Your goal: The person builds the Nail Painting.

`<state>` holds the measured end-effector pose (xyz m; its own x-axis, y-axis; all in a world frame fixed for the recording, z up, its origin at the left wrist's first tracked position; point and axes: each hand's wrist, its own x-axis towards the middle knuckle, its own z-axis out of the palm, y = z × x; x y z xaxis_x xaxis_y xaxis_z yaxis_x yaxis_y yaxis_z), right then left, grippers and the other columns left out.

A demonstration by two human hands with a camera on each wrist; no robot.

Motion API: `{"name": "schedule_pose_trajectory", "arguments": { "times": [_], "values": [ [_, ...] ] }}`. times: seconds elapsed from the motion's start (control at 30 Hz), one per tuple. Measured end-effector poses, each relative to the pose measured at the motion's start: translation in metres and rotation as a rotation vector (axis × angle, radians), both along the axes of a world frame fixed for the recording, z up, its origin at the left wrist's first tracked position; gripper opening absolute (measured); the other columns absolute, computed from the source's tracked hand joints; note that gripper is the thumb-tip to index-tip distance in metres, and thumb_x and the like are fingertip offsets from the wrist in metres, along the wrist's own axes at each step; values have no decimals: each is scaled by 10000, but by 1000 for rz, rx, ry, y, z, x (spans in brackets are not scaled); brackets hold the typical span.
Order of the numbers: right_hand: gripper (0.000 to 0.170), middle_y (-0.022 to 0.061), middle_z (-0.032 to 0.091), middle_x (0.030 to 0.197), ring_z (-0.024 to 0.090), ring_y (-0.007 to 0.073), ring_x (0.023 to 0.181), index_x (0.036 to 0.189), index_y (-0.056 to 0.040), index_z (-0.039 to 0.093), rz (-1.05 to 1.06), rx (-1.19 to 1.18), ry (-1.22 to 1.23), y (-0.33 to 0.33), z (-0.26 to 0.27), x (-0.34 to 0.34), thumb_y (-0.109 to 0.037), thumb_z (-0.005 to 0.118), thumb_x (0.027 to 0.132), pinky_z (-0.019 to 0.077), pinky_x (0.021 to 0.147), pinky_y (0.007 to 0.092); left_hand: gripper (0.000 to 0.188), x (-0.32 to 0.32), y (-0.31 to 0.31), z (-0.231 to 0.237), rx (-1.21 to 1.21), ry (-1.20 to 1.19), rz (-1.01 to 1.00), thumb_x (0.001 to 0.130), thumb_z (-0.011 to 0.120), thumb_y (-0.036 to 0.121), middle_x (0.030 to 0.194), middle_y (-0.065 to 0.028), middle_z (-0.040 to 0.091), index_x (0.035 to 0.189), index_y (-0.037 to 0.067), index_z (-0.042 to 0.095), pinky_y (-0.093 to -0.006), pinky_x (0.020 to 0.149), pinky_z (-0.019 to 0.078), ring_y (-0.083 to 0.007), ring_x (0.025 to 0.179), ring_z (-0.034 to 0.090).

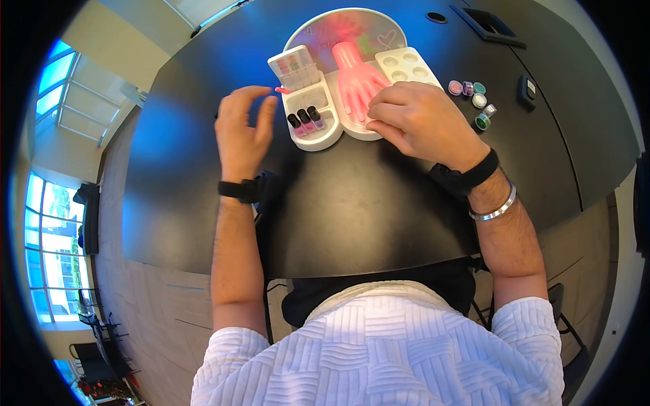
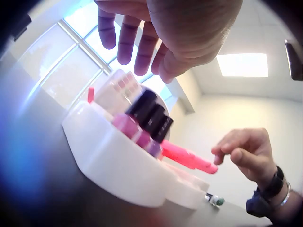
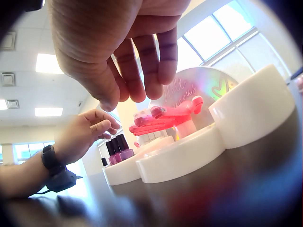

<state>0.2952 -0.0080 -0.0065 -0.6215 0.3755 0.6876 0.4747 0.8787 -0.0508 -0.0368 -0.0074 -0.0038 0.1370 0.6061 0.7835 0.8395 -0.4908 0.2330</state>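
A pink model hand [image 1: 355,74] lies palm down on a white play stand [image 1: 318,142] with a rounded back panel. My right hand [image 1: 428,123] hovers just over and right of its fingers; my own fingers bend loosely downward, with nothing between them in the right wrist view [image 3: 113,52]. To the left of the stand, my left hand [image 1: 242,125] is raised, fingers relaxed and thumb apart, holding nothing. Three nail polish bottles [image 2: 142,137] with black caps stand in the stand's left tray. Behind them leans a clear-lidded case [image 1: 292,65] of small coloured pieces.
Right of the model hand is a white palette [image 1: 409,62] with round wells. Several small glitter jars [image 1: 479,101] lie farther right on the black table [image 1: 365,210]. A small black object [image 1: 526,93] and a dark frame [image 1: 489,27] are beyond them.
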Motion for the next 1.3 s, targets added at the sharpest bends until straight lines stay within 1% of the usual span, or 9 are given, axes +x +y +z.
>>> {"name": "schedule_pose_trajectory", "arguments": {
  "times": [0.2,0.3,0.6,0.83,0.93,1.0,1.1,1.2,1.3],
  "values": [
    [165,71,704,885,718,294,858,881,-73,728,3,15,25,-1,0,0,-206,798,951,579,776,434,187,-73,14,-3,-16,-109,297,1013,794,221,1079,-106,785,1126,73,781,-434,908,580,-309,1011,731],
    [166,72,703,880,719,294,857,878,-71,731,3,11,21,-2,1,0,-205,797,952,578,776,433,305,-95,19,-11,-126,-138,412,1077,739,355,1096,-130,781,1157,64,779,-438,926,574,-312,1043,728],
    [174,74,703,882,719,296,855,883,-69,731,-2,8,17,-3,3,0,-212,796,958,578,776,434,684,-119,28,-32,-409,-323,327,1159,466,633,1225,-150,793,1239,48,812,-428,1068,533,-311,1201,717],
    [151,71,735,914,716,294,847,939,-54,747,-1,11,4,-3,3,1,-178,833,937,583,764,415,689,-117,28,-32,-447,-331,373,1160,462,631,1227,-166,790,1220,47,822,-426,1077,532,-315,1213,719],
    [151,71,734,911,717,293,844,935,-53,746,6,9,11,-3,4,1,-174,836,932,585,764,415,624,-119,29,-33,-348,-216,378,1118,577,616,1185,-171,786,1162,47,828,-431,1037,545,-300,1179,722],
    [157,74,716,893,718,296,847,908,-61,734,6,9,20,-3,3,0,-190,817,943,580,771,424,493,-103,16,-17,-354,-11,509,1034,747,532,1057,-145,795,1069,46,822,-413,927,574,-267,1039,747],
    [173,77,698,872,718,299,849,879,-69,722,5,9,24,-2,2,0,-206,798,953,575,780,434,381,-94,10,-6,-478,-161,433,949,861,414,942,-102,793,990,39,804,-388,815,581,-235,879,741],
    [172,79,699,868,718,300,847,877,-69,721,9,4,21,-3,2,-1,-204,796,952,576,780,437,306,-96,11,-9,-450,-121,380,945,867,330,857,-61,777,996,37,796,-354,754,573,-202,765,708],
    [168,80,700,866,717,302,845,876,-70,722,12,7,27,-2,2,-2,-201,796,951,576,777,440,265,-86,11,-5,-383,-202,356,955,880,281,856,-27,764,997,39,781,-306,744,553,-145,766,686]
  ]
}}
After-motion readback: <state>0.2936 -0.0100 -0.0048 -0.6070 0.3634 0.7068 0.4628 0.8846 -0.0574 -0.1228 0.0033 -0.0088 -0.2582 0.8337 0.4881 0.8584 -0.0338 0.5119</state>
